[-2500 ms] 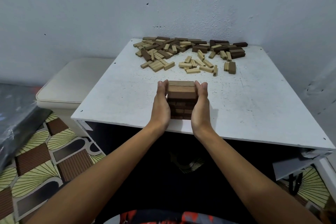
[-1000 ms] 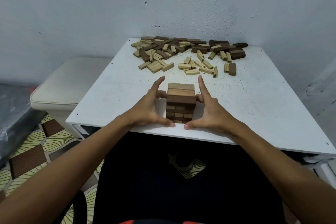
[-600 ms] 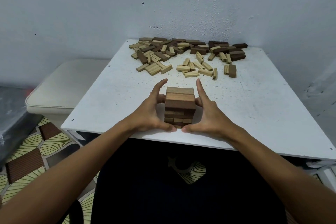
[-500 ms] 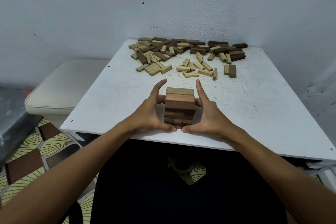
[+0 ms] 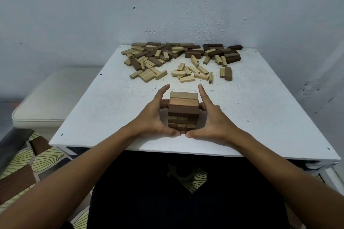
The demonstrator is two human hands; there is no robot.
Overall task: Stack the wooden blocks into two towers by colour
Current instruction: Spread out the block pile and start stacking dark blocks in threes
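Observation:
A short tower of dark brown blocks (image 5: 183,109), several layers high, stands near the front edge of the white table (image 5: 260,108). My left hand (image 5: 150,117) and right hand (image 5: 214,119) flank it, index fingers straight along its sides, other fingertips touching its upper layers. Both thumbs meet at the base in front. A loose pile of mixed dark and light blocks (image 5: 178,55) lies at the far edge against the wall. Several light blocks (image 5: 191,75) are scattered a little nearer, and one dark block (image 5: 228,73) lies at their right.
A cream cushioned stool (image 5: 54,96) stands left of the table, lower than its top. Patterned floor tiles (image 5: 28,165) show at the lower left. White walls close in behind and on the right of the table.
My hands went from clasping the tower's sides flat to framing it with spread fingers and thumbs at the base. Over the last half second they have barely moved.

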